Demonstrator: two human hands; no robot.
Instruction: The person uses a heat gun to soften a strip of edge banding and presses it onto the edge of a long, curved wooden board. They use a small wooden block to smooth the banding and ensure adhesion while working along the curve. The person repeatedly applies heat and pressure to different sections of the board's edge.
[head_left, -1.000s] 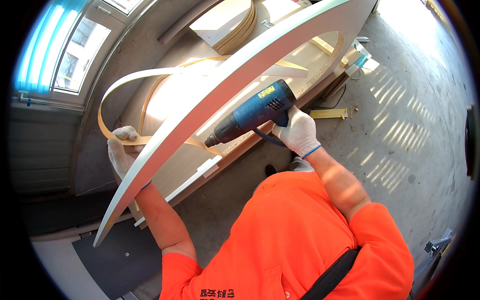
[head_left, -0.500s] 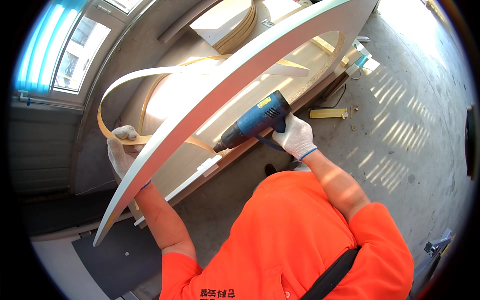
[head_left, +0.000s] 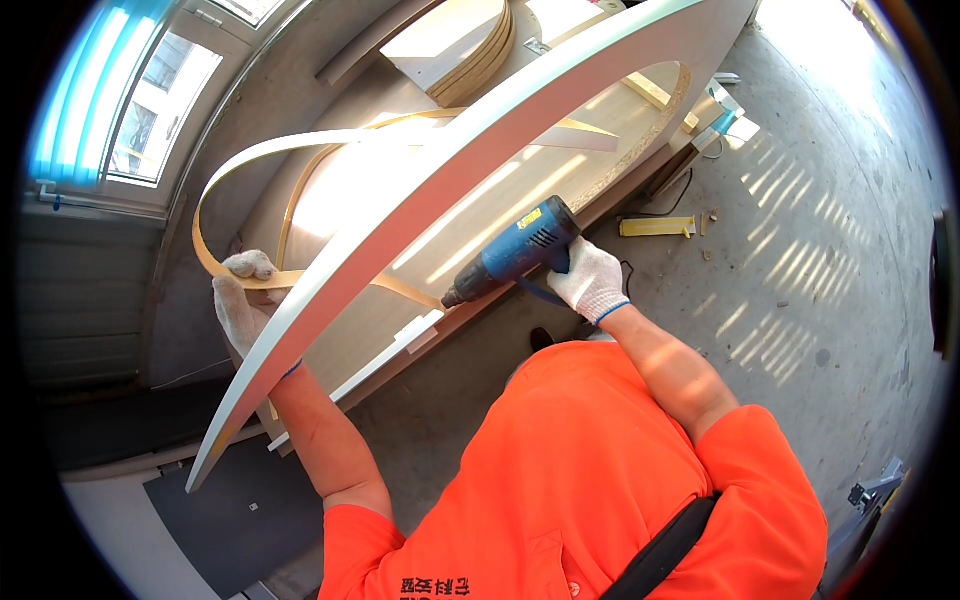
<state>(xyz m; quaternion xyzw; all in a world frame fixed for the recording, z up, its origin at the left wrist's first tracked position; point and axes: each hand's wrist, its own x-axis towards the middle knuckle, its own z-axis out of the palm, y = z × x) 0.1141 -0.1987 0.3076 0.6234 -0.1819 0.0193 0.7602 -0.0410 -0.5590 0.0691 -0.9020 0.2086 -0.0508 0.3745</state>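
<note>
My right hand [head_left: 590,280], in a white knit glove, is closed round the handle of a blue heat gun [head_left: 520,243]. Its dark nozzle points down and left, close to the end of a long pale yellow edge-banding strip [head_left: 203,225]. My gloved left hand [head_left: 240,305] pinches that strip between thumb and fingers. From there the strip passes behind a curved white panel edge [head_left: 395,225] to the nozzle, while the rest loops up and back over the work surface. The panel edge arches between my left forearm and the strip, hiding part of the strip.
Curved boards [head_left: 455,50] are stacked behind the panel. A white strip [head_left: 395,345] lies along the near edge of the work surface. On the concrete floor at right is a yellow piece [head_left: 655,227] beside a black cord. A window [head_left: 165,105] is at far left.
The heat gun has shifted slightly right and down, its nozzle moving a little to the right along the strip's end. My left hand has hardly moved and still pinches the strip.
</note>
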